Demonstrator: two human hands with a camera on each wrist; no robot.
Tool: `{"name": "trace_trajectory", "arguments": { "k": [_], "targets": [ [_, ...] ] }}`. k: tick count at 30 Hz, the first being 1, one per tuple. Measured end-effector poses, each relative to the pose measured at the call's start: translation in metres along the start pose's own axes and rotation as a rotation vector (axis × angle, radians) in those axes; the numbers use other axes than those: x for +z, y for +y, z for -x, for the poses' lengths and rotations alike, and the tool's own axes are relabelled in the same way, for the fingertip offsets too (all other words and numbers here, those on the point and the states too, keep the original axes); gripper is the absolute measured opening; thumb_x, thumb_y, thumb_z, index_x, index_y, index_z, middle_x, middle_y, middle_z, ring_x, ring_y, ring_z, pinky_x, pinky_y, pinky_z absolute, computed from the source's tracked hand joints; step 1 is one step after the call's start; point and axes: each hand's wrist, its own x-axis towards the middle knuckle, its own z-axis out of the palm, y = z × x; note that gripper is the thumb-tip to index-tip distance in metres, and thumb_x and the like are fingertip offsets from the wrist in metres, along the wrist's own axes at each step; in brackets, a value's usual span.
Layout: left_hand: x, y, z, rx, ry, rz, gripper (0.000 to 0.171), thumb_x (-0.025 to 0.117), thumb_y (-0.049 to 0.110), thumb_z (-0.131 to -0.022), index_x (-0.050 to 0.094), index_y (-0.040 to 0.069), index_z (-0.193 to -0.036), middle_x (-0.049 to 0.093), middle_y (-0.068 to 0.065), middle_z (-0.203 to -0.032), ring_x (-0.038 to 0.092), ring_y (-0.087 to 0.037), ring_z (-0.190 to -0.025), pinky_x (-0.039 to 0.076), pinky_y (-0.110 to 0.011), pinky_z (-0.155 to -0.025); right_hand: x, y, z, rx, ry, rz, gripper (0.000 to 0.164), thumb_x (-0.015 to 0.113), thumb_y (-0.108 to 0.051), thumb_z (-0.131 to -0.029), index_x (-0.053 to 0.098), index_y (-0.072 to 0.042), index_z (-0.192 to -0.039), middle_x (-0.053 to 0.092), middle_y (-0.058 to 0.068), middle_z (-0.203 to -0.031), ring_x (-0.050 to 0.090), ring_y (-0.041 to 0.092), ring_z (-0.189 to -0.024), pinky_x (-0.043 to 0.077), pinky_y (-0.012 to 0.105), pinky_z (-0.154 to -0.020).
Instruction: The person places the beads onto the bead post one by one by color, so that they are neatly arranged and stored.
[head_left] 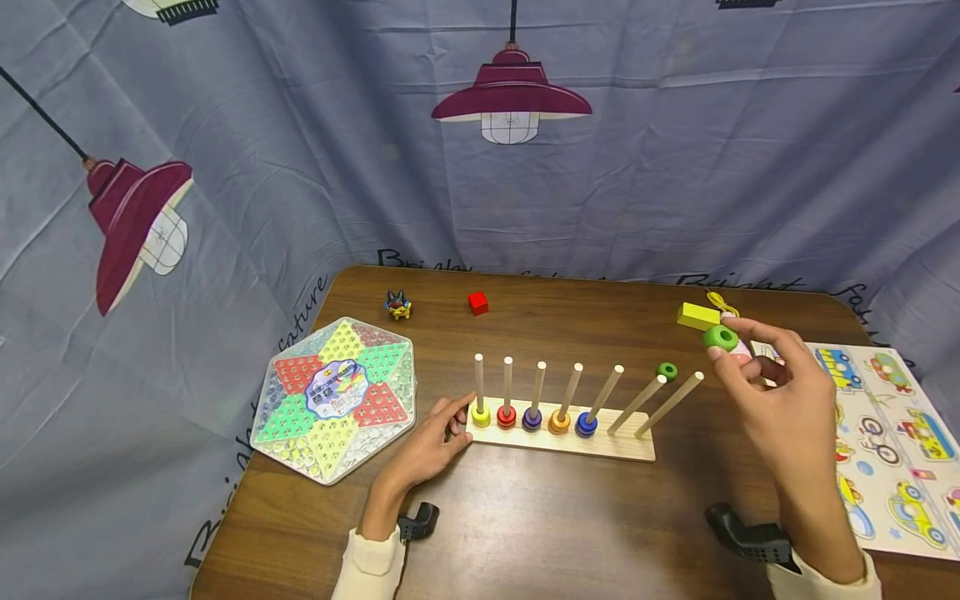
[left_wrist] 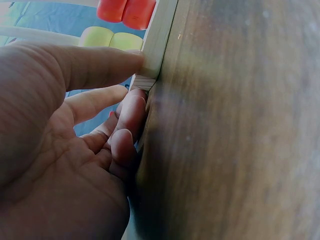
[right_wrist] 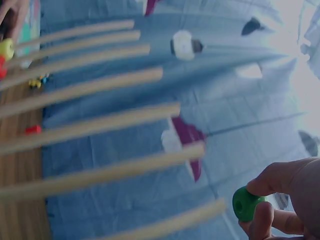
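Note:
A wooden peg board (head_left: 633,446) stands on the table with several upright pegs. Yellow (head_left: 481,416), red (head_left: 506,417), purple (head_left: 532,420), orange (head_left: 558,422) and blue (head_left: 587,425) rings sit on separate pegs; the two rightmost pegs are bare. With thumb and index finger, my left hand (head_left: 429,442) holds the board's left end. Beyond the right end, my right hand (head_left: 791,400) pinches a green ring (right_wrist: 244,204) in the air, its hole visible. A second green ring (head_left: 667,372) lies on the table behind the bare pegs.
Left of the board lies a hexagonal Chinese checkers box (head_left: 390,367). A small figurine (head_left: 398,305), a red cube (head_left: 477,303) and a yellow block (head_left: 698,316) stand at the back. A vehicle picture board (head_left: 885,442) lies right. Something pinkish shows behind the right fingers.

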Motion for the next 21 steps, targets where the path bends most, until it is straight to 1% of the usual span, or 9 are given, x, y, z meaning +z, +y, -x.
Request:
{"name": "trace_trajectory", "arguments": {
  "k": [5,8,11,17,20,21],
  "targets": [
    [0.000,0.000,0.000,0.003,0.001,0.003,0.058,0.065,0.002,-0.087,0.045,0.010,-0.141,0.050,-0.008,-0.101,0.049,-0.017,-0.086,0.041,-0.028,-0.077,0.001,-0.022,0.016,-0.078,-0.081,-0.027,0.043,0.074,0.002,-0.079,0.066,-0.010,-0.120,0.052,0.003,-0.091,0.050,0.006,-0.063,0.039,0.012,-0.051],
    [0.000,0.000,0.000,0.006,0.004,0.000,0.058,0.065,0.002,-0.087,0.045,0.009,-0.141,0.050,-0.009,-0.100,0.049,-0.017,-0.086,0.041,-0.028,-0.077,0.003,-0.039,0.026,-0.106,-0.137,-0.015,0.043,0.072,0.003,-0.080,0.066,-0.010,-0.120,0.053,0.004,-0.092,0.048,0.006,-0.061,0.037,0.014,-0.050],
    [0.000,0.001,0.000,0.006,0.003,-0.006,0.058,0.065,0.002,-0.087,0.045,0.009,-0.141,0.050,-0.009,-0.100,0.049,-0.017,-0.086,0.041,-0.028,-0.077,0.006,-0.047,0.034,-0.130,-0.180,0.003,0.042,0.072,0.003,-0.081,0.065,-0.009,-0.120,0.053,0.006,-0.090,0.047,0.005,-0.059,0.036,0.017,-0.048],
    [0.000,0.002,0.000,0.001,-0.001,-0.009,0.059,0.065,0.002,-0.087,0.044,0.010,-0.142,0.050,-0.009,-0.101,0.049,-0.017,-0.086,0.041,-0.027,-0.077,0.010,-0.054,0.041,-0.165,-0.225,-0.001,0.041,0.070,0.006,-0.081,0.064,-0.004,-0.120,0.048,0.007,-0.081,0.044,0.004,-0.056,0.036,0.017,-0.047],
    [-0.001,0.002,0.000,0.000,-0.002,-0.012,0.059,0.065,0.002,-0.087,0.044,0.010,-0.142,0.050,-0.009,-0.101,0.050,-0.017,-0.086,0.041,-0.027,-0.076,0.010,-0.053,0.042,-0.173,-0.234,0.002,0.043,0.070,0.007,-0.080,0.063,-0.004,-0.122,0.048,0.006,-0.084,0.044,0.004,-0.055,0.035,0.019,-0.045],
    [-0.001,0.002,0.000,-0.001,-0.003,-0.012,0.059,0.065,0.002,-0.087,0.044,0.010,-0.142,0.050,-0.009,-0.101,0.050,-0.017,-0.086,0.041,-0.028,-0.076,0.010,-0.053,0.042,-0.170,-0.238,0.003,0.048,0.071,0.007,-0.080,0.061,-0.007,-0.125,0.051,0.005,-0.088,0.044,0.004,-0.054,0.035,0.019,-0.045]
  ]
}}
